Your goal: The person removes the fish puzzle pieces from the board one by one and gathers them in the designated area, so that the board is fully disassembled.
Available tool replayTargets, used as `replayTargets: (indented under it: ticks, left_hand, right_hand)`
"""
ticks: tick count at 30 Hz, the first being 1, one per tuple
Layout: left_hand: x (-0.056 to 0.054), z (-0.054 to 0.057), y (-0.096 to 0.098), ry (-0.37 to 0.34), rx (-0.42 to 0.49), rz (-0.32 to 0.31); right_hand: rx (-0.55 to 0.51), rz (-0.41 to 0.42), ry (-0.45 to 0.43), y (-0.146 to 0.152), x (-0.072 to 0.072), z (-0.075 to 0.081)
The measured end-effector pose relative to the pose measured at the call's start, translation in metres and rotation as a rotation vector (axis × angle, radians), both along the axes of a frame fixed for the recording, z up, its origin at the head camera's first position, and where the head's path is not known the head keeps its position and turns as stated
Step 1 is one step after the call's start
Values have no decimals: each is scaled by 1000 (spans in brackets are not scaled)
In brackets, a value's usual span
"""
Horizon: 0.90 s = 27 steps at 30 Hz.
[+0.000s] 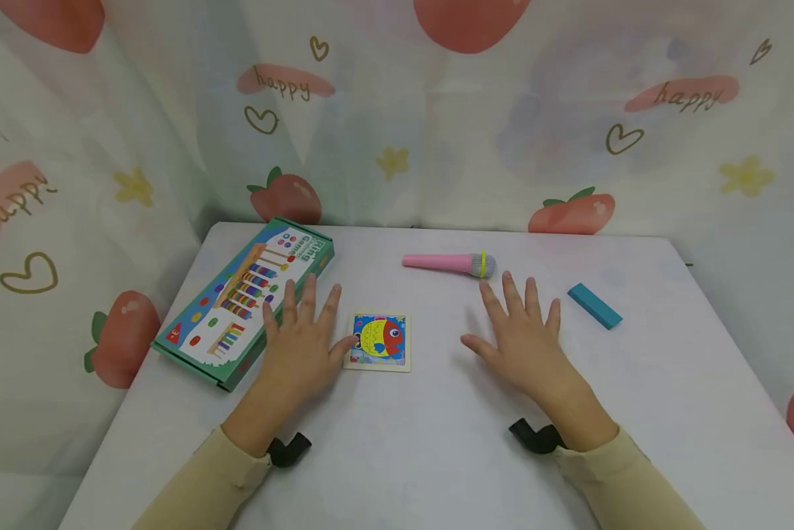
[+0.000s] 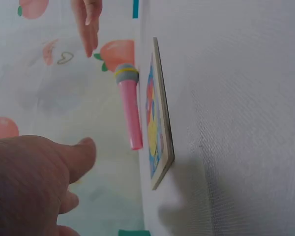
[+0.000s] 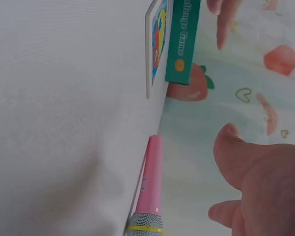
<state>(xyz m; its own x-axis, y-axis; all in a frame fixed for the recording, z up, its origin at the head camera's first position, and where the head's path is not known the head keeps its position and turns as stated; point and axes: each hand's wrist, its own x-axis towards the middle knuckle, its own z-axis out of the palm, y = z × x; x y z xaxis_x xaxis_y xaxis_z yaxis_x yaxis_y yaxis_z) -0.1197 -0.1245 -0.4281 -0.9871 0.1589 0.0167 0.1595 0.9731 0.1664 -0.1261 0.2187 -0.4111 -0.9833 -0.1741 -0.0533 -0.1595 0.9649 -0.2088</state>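
Both hands hover above a white table with their fingers spread, and neither holds anything. My left hand (image 1: 303, 352) is between a green game box (image 1: 251, 294) and a small square fish puzzle (image 1: 378, 341); in the head view its thumb overlaps the puzzle's left edge. In the left wrist view a gap shows between the thumb and the puzzle (image 2: 157, 123). My right hand (image 1: 526, 346) is nearest a pink toy microphone (image 1: 443, 263), which lies beyond its fingertips with the grey head to the right. Right of that hand lies a blue block (image 1: 594, 305).
The white table (image 1: 410, 456) ends at the back against a patterned curtain (image 1: 463, 147) with strawberries and hearts. Another curtain stretch hangs along the left side. A black strap piece (image 1: 536, 436) shows at the right wrist, and a similar strap piece (image 1: 289, 450) at the left.
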Motion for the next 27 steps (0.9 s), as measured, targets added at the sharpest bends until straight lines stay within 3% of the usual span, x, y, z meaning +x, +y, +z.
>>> replayTargets:
  ticks: [4,10,14,22,27]
  left_hand:
    - [3,3,3,-7,-9,-55]
    - [9,3,7,-28,8,-212]
    - [13,1,11,-60,32,-286]
    - [18,-4,17,-122,23,-335]
    - [20,-9,17,-117,-21,-359]
  right_hand:
    - [-64,64,17,-7,-6,5]
    - [-209,194,79,-29,-18,3]
    - [-323,232,60,-52,-26,-2]
    - [-527,295,-57,-93,-44,-13]
    - [-559,313,-142,-111,-56,-19]
